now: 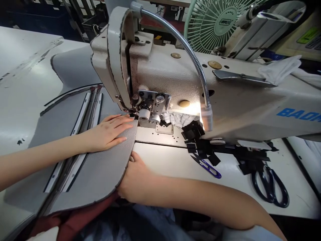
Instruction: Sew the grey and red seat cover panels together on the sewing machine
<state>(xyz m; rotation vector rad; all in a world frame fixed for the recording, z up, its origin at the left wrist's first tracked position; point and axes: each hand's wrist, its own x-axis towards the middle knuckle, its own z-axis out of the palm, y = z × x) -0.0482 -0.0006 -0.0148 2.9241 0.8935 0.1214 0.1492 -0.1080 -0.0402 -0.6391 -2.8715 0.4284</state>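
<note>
We lay our left hand (110, 132) open and flat, palm down, on the grey fabric panel (100, 174), fingers stretched together and pointing right toward the needle area of the sewing machine (175, 77). The panel spreads over the left part of the table (175, 160), and its rounded right edge sits just under and beyond our fingertips, close to the presser foot. Our right hand (134, 182) meets that curved edge from the near side. Its fingers go beneath the cloth, so we cannot tell whether it grips the panel or only props it up. The panel thus lies between our two hands, one above and one below.

Left of our left hand, long pale strips (85, 113) run across the panel toward the far side. To the right, on the bare table, lie black scraps (198, 140), blue thread snips (208, 166) and, farther right, black scissors (269, 185). A gooseneck lamp (185, 47) shines onto the machine bed, and a green fan (215, 23) stands at the far side.
</note>
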